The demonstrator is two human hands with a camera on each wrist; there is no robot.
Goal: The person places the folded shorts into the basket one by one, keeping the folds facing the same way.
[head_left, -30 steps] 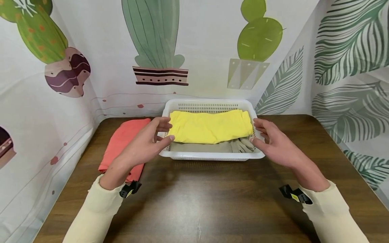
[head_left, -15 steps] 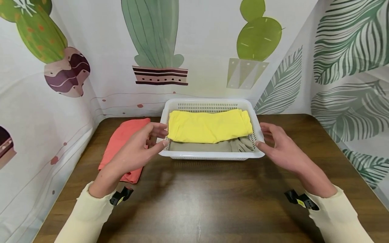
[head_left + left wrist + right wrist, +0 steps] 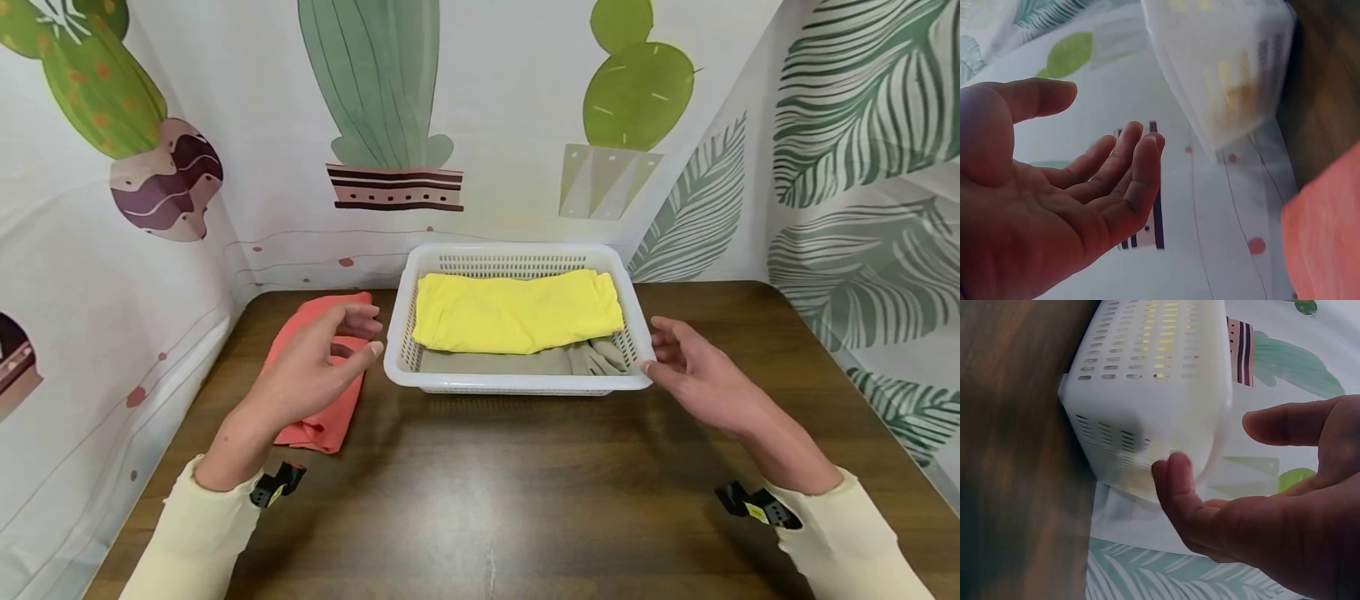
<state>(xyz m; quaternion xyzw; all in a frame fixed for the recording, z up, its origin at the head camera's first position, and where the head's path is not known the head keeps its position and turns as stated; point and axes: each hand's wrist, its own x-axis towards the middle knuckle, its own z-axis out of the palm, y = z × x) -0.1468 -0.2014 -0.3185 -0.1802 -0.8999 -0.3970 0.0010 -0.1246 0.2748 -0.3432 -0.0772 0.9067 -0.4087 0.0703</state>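
A white plastic basket [image 3: 517, 382] stands at the back of the table. Inside it a folded yellow cloth [image 3: 517, 312] lies over a greyish-beige one [image 3: 491, 362]. My left hand [image 3: 311, 362] hovers off the basket's left side, above a folded coral-red cloth [image 3: 330, 423], and holds nothing. Its fingers are loosely bent and apart from the basket [image 3: 1222, 75] in the left wrist view. At the basket's right end is my right hand [image 3: 701, 379], thumb tip close by the rim. From the right wrist, its relaxed fingers [image 3: 1179, 478] overlap the basket's end wall [image 3: 1122, 447].
The brown wooden table [image 3: 480, 500] extends in front of the basket and to both sides. Close behind the basket hangs a white curtain [image 3: 510, 200] printed with cacti and leaves. A small black camera [image 3: 277, 485] sits on each wrist, by the cream sleeves.
Both hands have moved apart, away from the yellow cloth: the left one outward over the red cloth, the right one outward past the basket's rim. The basket and cloths have stayed put.
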